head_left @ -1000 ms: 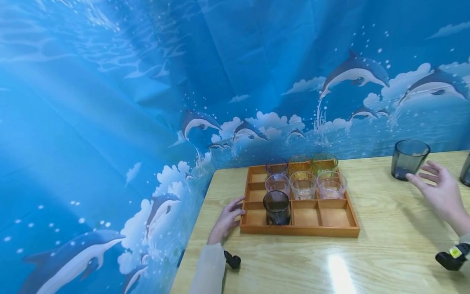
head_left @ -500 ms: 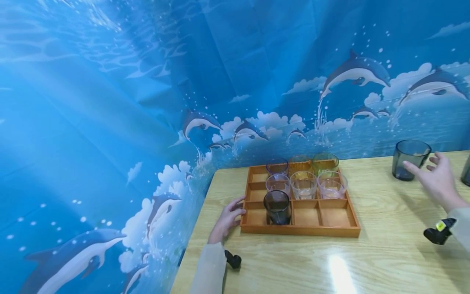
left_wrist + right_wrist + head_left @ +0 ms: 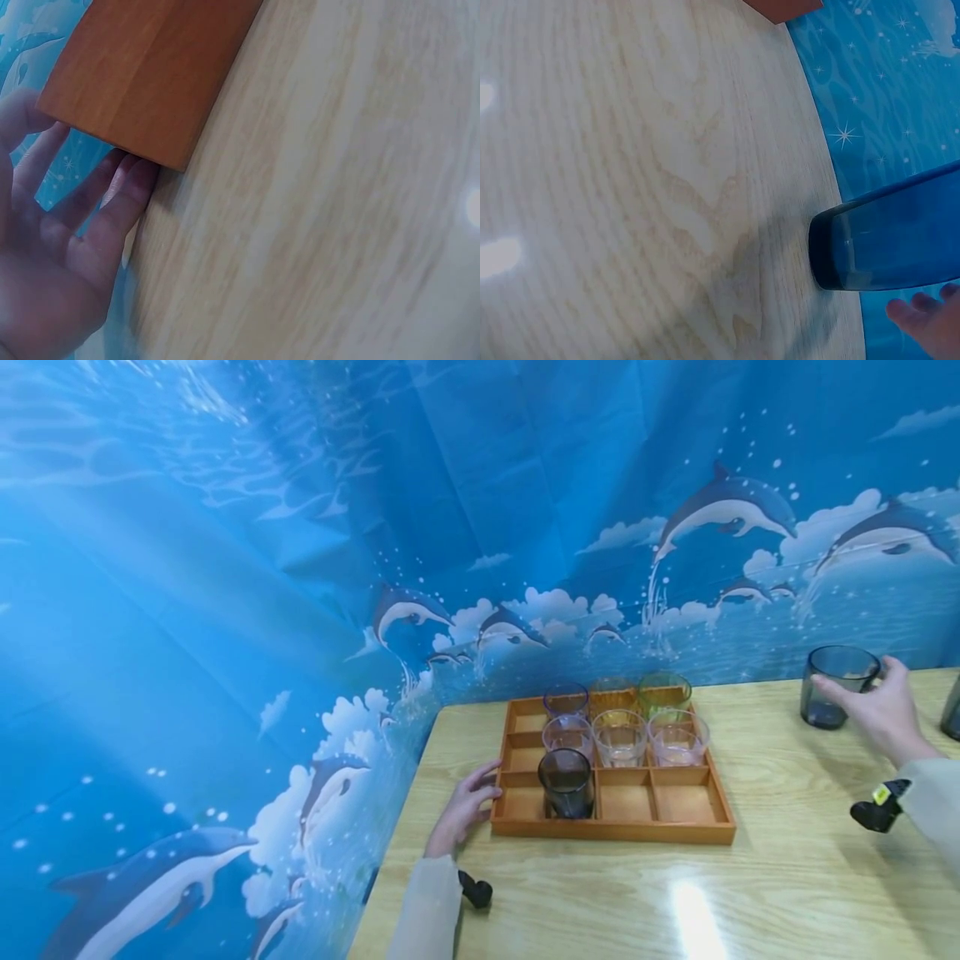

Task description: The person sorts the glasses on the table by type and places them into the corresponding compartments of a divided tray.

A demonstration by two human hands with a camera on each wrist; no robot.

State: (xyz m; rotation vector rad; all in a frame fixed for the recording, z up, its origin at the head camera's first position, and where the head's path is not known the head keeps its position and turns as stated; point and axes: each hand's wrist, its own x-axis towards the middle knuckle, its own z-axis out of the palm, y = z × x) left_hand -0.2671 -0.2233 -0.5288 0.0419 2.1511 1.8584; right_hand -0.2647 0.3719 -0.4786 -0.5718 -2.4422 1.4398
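Note:
My left hand (image 3: 459, 812) rests its fingers against the left side of a wooden divided tray (image 3: 611, 832). In the left wrist view its fingertips touch the tray's end wall (image 3: 142, 90). My right hand (image 3: 881, 714) is spread at a dark grey glass (image 3: 823, 702) upright near the table's back edge. Its thumb overlaps the glass's front and its index finger lies by the right rim. In the right wrist view, several fingertips (image 3: 911, 311) show beside the glass with a small gap. Another dark glass (image 3: 567, 789) stands in the tray's front row.
Further glasses stand in the tray: clear ones (image 3: 619, 743) in the middle row, a green one (image 3: 664, 693) and a blue-rimmed one (image 3: 566, 700) behind. A dark glass (image 3: 952, 710) is cut off at the right edge. A blue dolphin backdrop (image 3: 525, 527) borders the table.
My right hand has moved in around the dark glass on the right, its thumb passing across the front. The glass stays put, and my left hand remains at the tray.

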